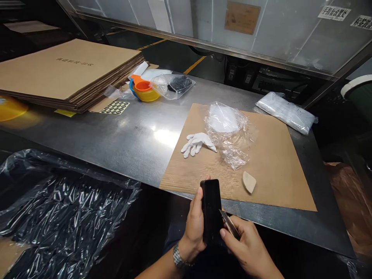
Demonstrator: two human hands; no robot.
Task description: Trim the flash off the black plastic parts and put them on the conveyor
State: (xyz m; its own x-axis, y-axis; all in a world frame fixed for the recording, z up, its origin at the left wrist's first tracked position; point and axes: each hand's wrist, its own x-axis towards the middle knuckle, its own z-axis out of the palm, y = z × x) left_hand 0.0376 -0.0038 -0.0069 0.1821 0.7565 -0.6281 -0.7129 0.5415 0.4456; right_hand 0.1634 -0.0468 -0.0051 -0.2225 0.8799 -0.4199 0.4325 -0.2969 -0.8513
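Note:
My left hand [194, 226] is wrapped round a black rectangular case [211, 209], held upright in front of the table's near edge. A metal bracelet or watch band is on that wrist. In my right hand [245, 242] a thin knife [229, 224] is gripped, its pointed blade against or very close to the case's right edge. Whether the blade touches the case I cannot tell. Beyond my hands, on a cardboard sheet [279, 170], lie a wedge-shaped beige block [249, 182], a white glove [198, 143] and crumpled clear plastic film [232, 149] around a white piece.
A metal table [130, 147] carries a stack of cardboard [95, 73], tape rolls [147, 93], a bagged black item [178, 83], a sticker sheet [115, 107] and a plastic-wrapped pack [286, 111]. At lower left are black pieces under plastic [66, 213]. A metal-framed panel [197, 23] stands behind.

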